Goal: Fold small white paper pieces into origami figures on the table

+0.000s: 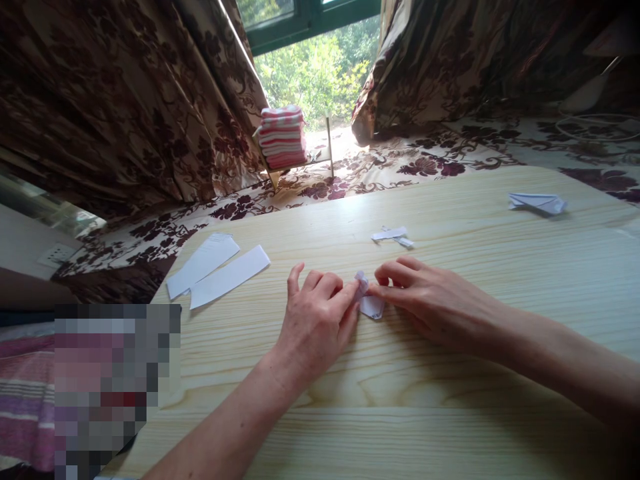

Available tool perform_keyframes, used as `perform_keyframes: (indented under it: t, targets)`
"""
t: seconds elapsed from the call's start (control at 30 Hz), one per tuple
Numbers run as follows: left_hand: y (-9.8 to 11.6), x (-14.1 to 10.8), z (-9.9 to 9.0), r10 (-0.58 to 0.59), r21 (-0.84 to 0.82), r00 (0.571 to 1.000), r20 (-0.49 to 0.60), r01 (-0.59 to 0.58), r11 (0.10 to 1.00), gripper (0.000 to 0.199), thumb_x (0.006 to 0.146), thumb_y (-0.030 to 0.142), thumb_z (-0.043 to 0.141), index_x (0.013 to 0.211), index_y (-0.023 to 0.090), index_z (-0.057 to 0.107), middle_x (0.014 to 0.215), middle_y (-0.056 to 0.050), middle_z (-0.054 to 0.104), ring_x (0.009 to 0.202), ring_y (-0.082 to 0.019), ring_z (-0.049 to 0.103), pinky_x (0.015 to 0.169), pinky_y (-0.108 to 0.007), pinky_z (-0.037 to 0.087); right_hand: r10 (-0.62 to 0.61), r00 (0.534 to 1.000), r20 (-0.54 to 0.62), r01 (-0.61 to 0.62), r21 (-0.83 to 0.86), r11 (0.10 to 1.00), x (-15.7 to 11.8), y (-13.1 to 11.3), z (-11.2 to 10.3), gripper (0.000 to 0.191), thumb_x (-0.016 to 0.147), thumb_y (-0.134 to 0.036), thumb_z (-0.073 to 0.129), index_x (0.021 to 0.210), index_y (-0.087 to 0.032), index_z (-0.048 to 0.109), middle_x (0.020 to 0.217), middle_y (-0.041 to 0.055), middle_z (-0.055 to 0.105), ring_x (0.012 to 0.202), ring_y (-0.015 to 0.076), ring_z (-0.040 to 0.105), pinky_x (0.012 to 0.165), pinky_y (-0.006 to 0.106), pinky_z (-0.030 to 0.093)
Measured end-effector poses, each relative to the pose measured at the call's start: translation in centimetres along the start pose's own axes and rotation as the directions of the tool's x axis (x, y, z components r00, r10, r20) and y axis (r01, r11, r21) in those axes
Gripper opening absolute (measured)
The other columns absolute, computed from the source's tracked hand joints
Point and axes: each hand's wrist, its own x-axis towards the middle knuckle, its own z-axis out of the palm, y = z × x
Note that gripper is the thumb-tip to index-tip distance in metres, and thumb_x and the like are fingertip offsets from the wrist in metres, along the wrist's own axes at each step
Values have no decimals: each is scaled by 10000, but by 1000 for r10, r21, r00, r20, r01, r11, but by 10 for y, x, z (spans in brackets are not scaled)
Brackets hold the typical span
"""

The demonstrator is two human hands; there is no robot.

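A small folded piece of white paper lies on the wooden table between my two hands. Its upper part is crumpled or curled, and its lower part is a flat tab. The index finger and thumb of my left hand close on its left side, while the other fingers of that hand curl upward. From the right, my right hand bends its fingers and touches the paper near the top with the fingertips. The fingers partly cover the fold, and the right thumb is mostly hidden.
Small paper scraps lie just beyond my hands. White paper strips rest at the table's left, and a folded paper piece at the far right. Striped folded cloths are stacked by the window. The pale wooden table has rounded corners.
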Motion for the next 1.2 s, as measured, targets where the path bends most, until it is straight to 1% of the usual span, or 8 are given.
perform_keyframes:
  t: [0.13, 0.4, 0.53, 0.67, 0.83, 1.0, 1.1, 1.2]
  targets:
    - [1, 1, 0, 5, 24, 1000, 20, -6, 1000, 278, 909, 255, 460, 1091, 214, 666, 893, -48, 651, 897, -212, 553, 1067, -538, 203, -11, 1000, 19, 12, -26, 1000, -1, 2, 1, 306, 832, -25, 417, 1006, -155, 633, 983, 116, 592, 847, 220, 527, 686, 330, 465]
    - [1, 0, -1, 5, 31, 1000, 29, -6, 999, 280, 912, 255, 454, 1098, 207, 659, 900, -50, 650, 909, -211, 548, 1073, -542, 197, -13, 1000, 12, 13, -18, 1000, -2, 3, 1, 318, 864, -48, 387, 1053, -135, 628, 1000, 123, 590, 848, 226, 524, 690, 339, 462]
    - [0, 0, -1, 1, 6, 999, 36, -1, 1000, 270, 914, 255, 460, 1086, 211, 662, 908, -46, 649, 917, -209, 547, 1070, -539, 203, -18, 1000, -13, 18, -5, 1000, -2, 3, 0, 373, 843, -33, 382, 1092, -163, 628, 964, 113, 594, 806, 218, 522, 659, 329, 450]
    - [-2, 1, -1, 1, -21, 999, 41, 0, 1000, 248, 900, 247, 492, 1077, 207, 662, 914, -44, 646, 911, -207, 543, 1057, -530, 231, 8, 1000, -26, -8, 23, 1000, -1, 2, -1, 404, 811, -22, 407, 1105, -189, 628, 942, 99, 584, 795, 216, 519, 638, 317, 441]
    - [-4, 0, -2, 8, -29, 1000, 20, -7, 1000, 244, 906, 255, 488, 1066, 207, 666, 902, -38, 635, 898, -198, 542, 1056, -521, 233, 29, 999, -25, -27, 62, 998, -3, 3, 0, 451, 774, 2, 423, 1121, -210, 617, 940, 91, 569, 813, 220, 517, 643, 317, 439]
    - [-4, 0, -3, 21, -27, 1000, 22, -21, 999, 237, 909, 251, 485, 1041, 216, 678, 880, -36, 629, 884, -197, 543, 1048, -536, 246, 28, 999, -31, -25, 95, 995, -2, 3, 1, 481, 752, 11, 432, 1111, -243, 626, 927, 79, 566, 795, 212, 509, 644, 315, 429]
    - [-3, 1, -2, 36, -12, 999, -7, -36, 999, 233, 908, 241, 487, 1032, 213, 682, 863, -38, 631, 872, -198, 551, 1041, -547, 258, 37, 999, -24, -35, 92, 995, -1, 3, 1, 458, 754, 10, 429, 1088, -224, 638, 923, 87, 572, 789, 213, 506, 636, 313, 430]
    - [-2, 2, -1, 73, 16, 996, -55, -72, 997, 216, 913, 229, 490, 1001, 202, 685, 894, -41, 652, 903, -202, 561, 1052, -538, 249, 35, 999, -35, -31, 112, 993, 0, 1, 0, 401, 784, -3, 417, 1053, -195, 645, 926, 99, 580, 789, 213, 510, 639, 315, 442]
